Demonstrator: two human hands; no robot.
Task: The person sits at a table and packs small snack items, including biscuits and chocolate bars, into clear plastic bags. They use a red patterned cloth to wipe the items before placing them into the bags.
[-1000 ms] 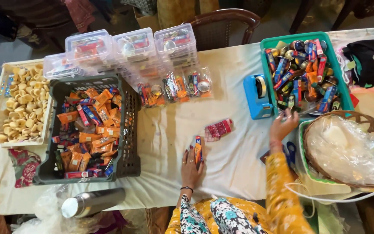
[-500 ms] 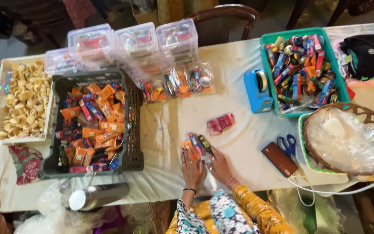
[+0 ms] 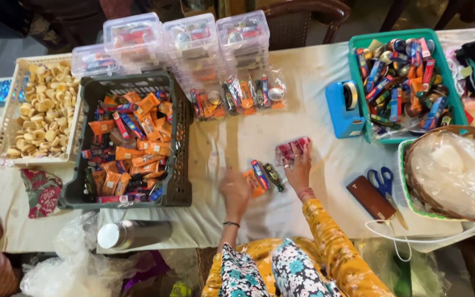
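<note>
Nearest to us, our left hand [image 3: 235, 190] lies flat on the white tablecloth [image 3: 325, 82], fingers spread and holding nothing, its fingertips just beside an orange sweet packet [image 3: 253, 183]. Our right hand [image 3: 299, 168] reaches a little farther out; its fingers are loosely extended, resting on or right at the edge of a red wrapped bundle [image 3: 291, 150], though we cannot tell whether they actually pinch it. Between the two hands we have a blue-and-red packet [image 3: 259, 174] and a dark green packet [image 3: 273, 177] lying side by side with the orange one, close together. We judge that we are partway through gathering one small assortment on the cloth; the next move would call for closing the fingers round the red bundle without scattering the three packets beside it. To the right lie a brown wallet-like case [image 3: 370, 197] and blue-handled scissors [image 3: 383, 184]. Left of us stands the dark crate [image 3: 179, 143] of orange packets, and farther off sit the blue tape dispenser [image 3: 344, 109], the green tub [image 3: 365, 88] of mixed sweets, filled clear bags [image 3: 237, 96] and stacked clear boxes [image 3: 191, 36].
</note>
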